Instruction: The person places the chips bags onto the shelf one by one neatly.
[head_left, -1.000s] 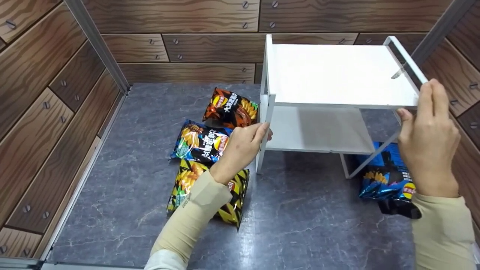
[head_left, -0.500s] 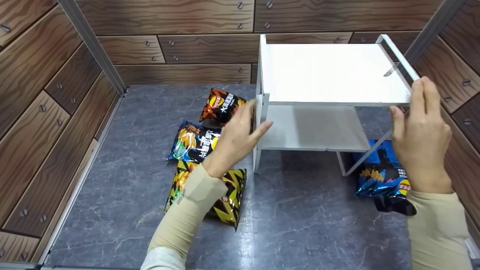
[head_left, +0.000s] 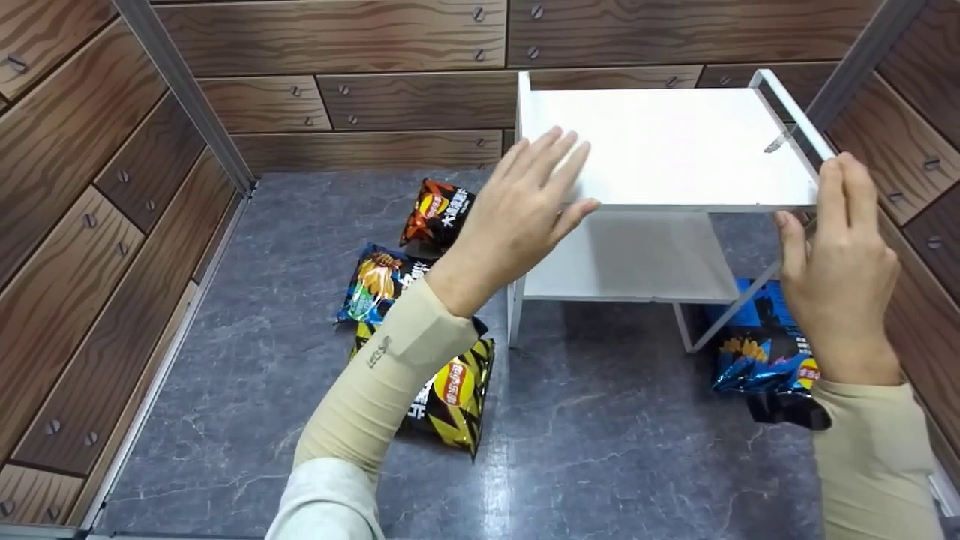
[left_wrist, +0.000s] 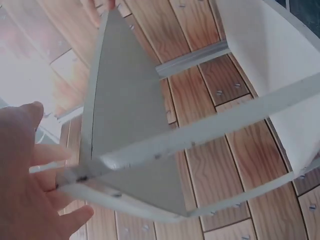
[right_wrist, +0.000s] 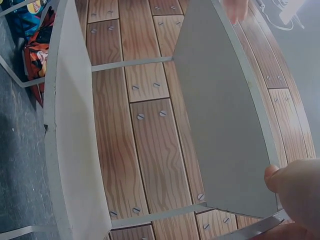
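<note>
A white two-tier shelf rack (head_left: 675,150) stands on the floor at centre right in the head view. My left hand (head_left: 517,210), fingers spread, is over its front left corner. In the left wrist view those fingers (left_wrist: 52,155) lie beside the corner of the frame; whether they touch it I cannot tell. My right hand (head_left: 844,270) grips the front right corner, fingers over the side rail. The right wrist view shows that thumb (right_wrist: 272,179) against the upper board's edge. Both boards carry nothing that I can see.
Left of the rack lie an orange-and-black chip bag (head_left: 435,214), a blue-and-black chip bag (head_left: 375,281) and a yellow-and-black chip bag (head_left: 457,390), partly behind my left arm. Another blue chip bag (head_left: 757,352) lies behind the right rear legs. Wood-patterned walls (head_left: 412,101) enclose the floor.
My left hand has let go of the rack's left front post, spread its fingers and moved up and right over the top corner. My right hand keeps its hold.
</note>
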